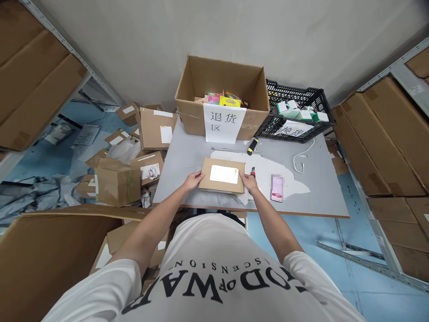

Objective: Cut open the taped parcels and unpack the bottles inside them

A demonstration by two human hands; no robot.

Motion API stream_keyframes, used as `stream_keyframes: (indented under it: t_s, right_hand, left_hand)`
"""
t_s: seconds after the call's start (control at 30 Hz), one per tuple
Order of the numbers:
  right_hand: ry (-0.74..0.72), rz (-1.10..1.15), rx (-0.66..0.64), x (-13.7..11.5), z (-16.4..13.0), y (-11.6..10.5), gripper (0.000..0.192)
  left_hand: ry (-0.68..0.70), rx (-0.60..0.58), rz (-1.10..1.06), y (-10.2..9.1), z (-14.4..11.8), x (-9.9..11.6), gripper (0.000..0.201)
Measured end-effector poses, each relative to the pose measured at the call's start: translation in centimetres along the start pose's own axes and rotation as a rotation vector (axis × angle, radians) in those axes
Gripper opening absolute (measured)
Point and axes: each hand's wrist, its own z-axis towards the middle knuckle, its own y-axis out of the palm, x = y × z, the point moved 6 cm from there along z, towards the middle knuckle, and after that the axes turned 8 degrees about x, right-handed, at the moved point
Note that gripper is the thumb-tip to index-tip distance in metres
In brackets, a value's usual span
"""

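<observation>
A flat brown cardboard box (207, 172) with a white label (223, 174) on top lies near the front edge of the grey table. My left hand (193, 180) grips its left end, and my right hand (249, 181) grips its right end. Beside my right hand is a red and black utility knife (253, 171). A black and yellow utility knife (252, 146) lies farther back. To the right rests a phone (276, 188) with a pink screen. Crumpled white paper or plastic (234, 202) sticks out below the box.
Behind stand a large open carton (191, 118) of small packages and a black crate (303, 135) of green-and-white boxes. A white cable (295, 163) lies at the right. Several parcels (117, 181) are piled left of the table. Shelves with cartons (382, 134) flank the right side.
</observation>
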Motion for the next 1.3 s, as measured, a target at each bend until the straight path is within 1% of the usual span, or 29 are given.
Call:
stream_keyframes:
  t_s: [0.1,0.17,0.27,0.3,0.4,0.43,0.5,0.6,0.7,0.77,0.83,0.9,0.97,1.03,1.13,1.3]
  right_hand:
    - [0.027,0.13,0.001,1.1,-0.4,0.2,0.055]
    - [0.037,0.25,0.02,2.3,-1.1,0.4,0.053]
    - [-0.011,0.329,0.05,4.3,-2.5,0.8,0.049]
    - [-0.052,0.32,0.037,4.7,-3.0,1.1,0.053]
    - [-0.198,0.258,-0.076,5.3,-4.3,2.4,0.077]
    - [-0.232,0.242,-0.108,5.3,-4.6,2.8,0.083]
    - [-0.268,0.233,-0.138,5.1,-5.1,3.4,0.084]
    - [-0.262,0.269,-0.142,4.4,-5.3,3.6,0.071]
    - [-0.249,0.273,-0.136,3.4,-5.5,3.0,0.059]
    - [-0.264,0.277,-0.12,2.4,-5.5,2.0,0.05]
    - [-0.297,0.307,-0.105,1.0,-5.4,0.9,0.044]
    - [-0.317,0.318,-0.067,-0.4,-5.0,-0.4,0.043]
    - [-0.312,0.265,-0.008,-1.6,-4.3,-1.5,0.045]
    - [-0.292,0.164,0.04,-2.5,-3.6,-2.2,0.047]
    - [-0.26,0.049,0.051,-3.1,-2.7,-2.3,0.051]
    - [-0.195,0.035,0.035,-2.9,-1.0,-1.4,0.054]
  left_hand:
    - [-0.011,0.02,-0.009,-0.5,0.0,-0.8,0.072]
    - [-0.014,0.044,-0.012,-1.1,-0.3,-1.6,0.068]
    - [-0.007,0.067,-0.001,-2.0,-1.4,-3.3,0.072]
    - [-0.002,0.066,0.009,-2.2,-1.8,-3.9,0.077]
    - [0.048,0.03,0.059,-1.9,-3.1,-4.9,0.086]
    - [0.076,0.013,0.075,-1.6,-3.3,-5.0,0.085]
    - [0.132,-0.011,0.096,-0.9,-3.5,-4.9,0.078]
    - [0.179,-0.005,0.112,-0.1,-3.4,-4.4,0.066]
    - [0.215,0.024,0.148,0.0,-3.6,-3.2,0.058]
    - [0.239,0.046,0.184,-0.2,-3.9,-1.8,0.055]
    - [0.26,0.09,0.237,-0.5,-4.1,0.2,0.052]
    - [0.288,0.166,0.291,-1.0,-4.1,2.4,0.051]
    - [0.307,0.232,0.326,-1.4,-3.9,4.3,0.051]
    - [0.302,0.252,0.335,-1.7,-3.3,5.4,0.051]
    - [0.267,0.216,0.279,-1.7,-2.3,5.4,0.053]
    - [0.225,0.123,0.12,-1.4,-0.8,3.6,0.071]
